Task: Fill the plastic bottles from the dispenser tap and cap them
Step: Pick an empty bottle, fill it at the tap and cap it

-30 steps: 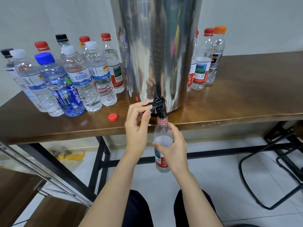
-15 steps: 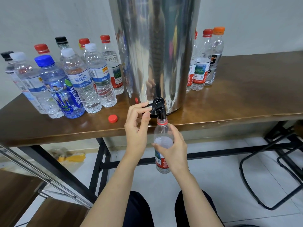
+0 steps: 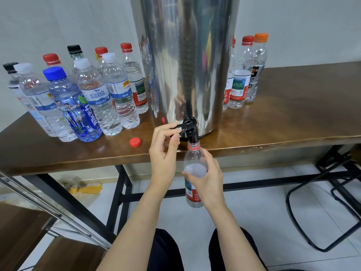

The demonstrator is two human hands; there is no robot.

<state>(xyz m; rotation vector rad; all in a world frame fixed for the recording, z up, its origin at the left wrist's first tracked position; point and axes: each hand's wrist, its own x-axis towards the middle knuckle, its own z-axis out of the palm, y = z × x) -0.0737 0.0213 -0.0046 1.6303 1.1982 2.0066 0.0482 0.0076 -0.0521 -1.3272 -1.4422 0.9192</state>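
Observation:
A tall steel dispenser [image 3: 185, 65] stands on the wooden table [image 3: 283, 126], its black tap [image 3: 190, 128] over the front edge. My left hand [image 3: 164, 151] pinches the tap's lever between thumb and fingers. My right hand [image 3: 207, 180] grips a clear, uncapped bottle [image 3: 192, 159] with a red neck ring and red label, its mouth pressed up under the spout. Water stands roughly at the bottle's shoulder. A loose red cap [image 3: 135, 142] lies on the table left of the tap.
Several capped bottles [image 3: 93, 98] crowd the table left of the dispenser, and three more [image 3: 246, 73] stand to its right. Black table legs [image 3: 119, 194] and a black chair frame [image 3: 312, 192] are below. A yellow wrapper [image 3: 86, 188] lies on the tiled floor.
The hands, tap and bottle hold the same pose. Only the camera has shifted slightly.

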